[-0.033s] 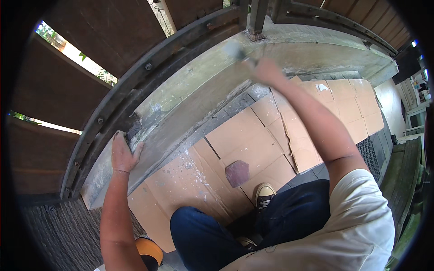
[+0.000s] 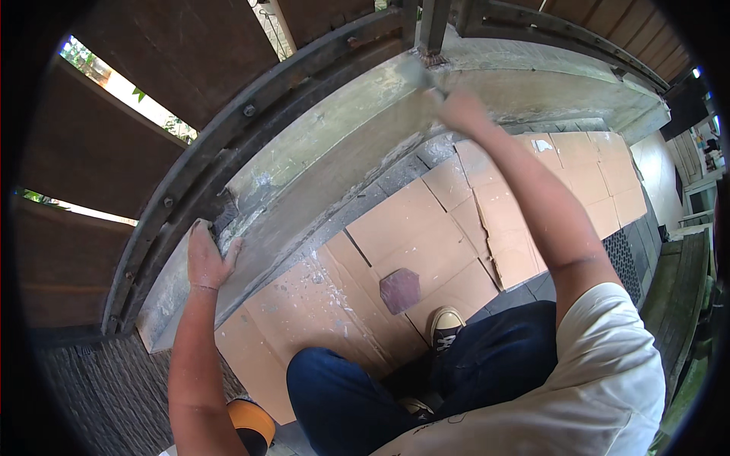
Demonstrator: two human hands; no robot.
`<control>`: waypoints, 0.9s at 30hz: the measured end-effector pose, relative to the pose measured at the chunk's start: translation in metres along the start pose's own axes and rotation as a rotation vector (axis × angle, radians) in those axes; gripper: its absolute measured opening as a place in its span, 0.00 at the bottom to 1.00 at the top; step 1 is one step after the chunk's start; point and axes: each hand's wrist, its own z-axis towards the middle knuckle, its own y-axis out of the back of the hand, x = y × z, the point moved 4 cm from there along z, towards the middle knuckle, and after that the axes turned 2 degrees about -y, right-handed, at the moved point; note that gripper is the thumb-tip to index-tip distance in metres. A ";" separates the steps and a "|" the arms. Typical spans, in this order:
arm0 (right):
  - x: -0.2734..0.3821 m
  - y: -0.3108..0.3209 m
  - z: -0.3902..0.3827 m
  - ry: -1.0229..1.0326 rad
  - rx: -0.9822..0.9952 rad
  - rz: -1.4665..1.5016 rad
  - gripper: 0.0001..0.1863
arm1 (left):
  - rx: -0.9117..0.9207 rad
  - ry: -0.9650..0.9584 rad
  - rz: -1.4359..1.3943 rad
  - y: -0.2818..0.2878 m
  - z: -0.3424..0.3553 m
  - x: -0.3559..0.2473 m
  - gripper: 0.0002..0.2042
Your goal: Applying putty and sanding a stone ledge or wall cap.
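Observation:
My right hand (image 2: 464,112) grips the handle of a scraper (image 2: 414,74), both smeared by motion. The scraper's pale, wide blade is at the top of the low plastered wall (image 2: 327,125), just left of the foot of the metal post (image 2: 434,30). Farther left, my left hand (image 2: 209,257) lies on the same wall near its near end, thumb apart from the fingers. It holds nothing that I can see. Beside that hand, the wall's surface is rough and chipped, with white patches.
Flattened cardboard (image 2: 411,220), flecked with white bits, covers the ground along the wall. A purplish-brown flat piece (image 2: 400,292) lies on it near my shoe (image 2: 446,325). Dark fence panels (image 2: 175,61) rise behind the wall. An orange and black object (image 2: 251,422) sits by my left forearm.
My right hand and the scraper have moved a little to the right along the wall top, closer to the post. My left hand has stayed in place.

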 end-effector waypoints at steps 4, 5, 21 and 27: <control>-0.015 -0.032 0.004 -0.019 -0.137 0.062 0.34 | 0.066 0.028 -0.008 0.002 0.010 -0.013 0.31; 0.019 -0.051 -0.015 0.021 -0.084 0.098 0.33 | 0.069 0.032 0.003 0.002 0.004 -0.005 0.31; 0.089 -0.074 -0.050 0.076 0.118 0.163 0.27 | 0.019 -0.012 0.036 -0.002 -0.001 -0.002 0.30; 0.046 -0.001 -0.012 -0.022 0.036 0.067 0.30 | 0.051 0.040 -0.001 0.002 -0.001 -0.003 0.30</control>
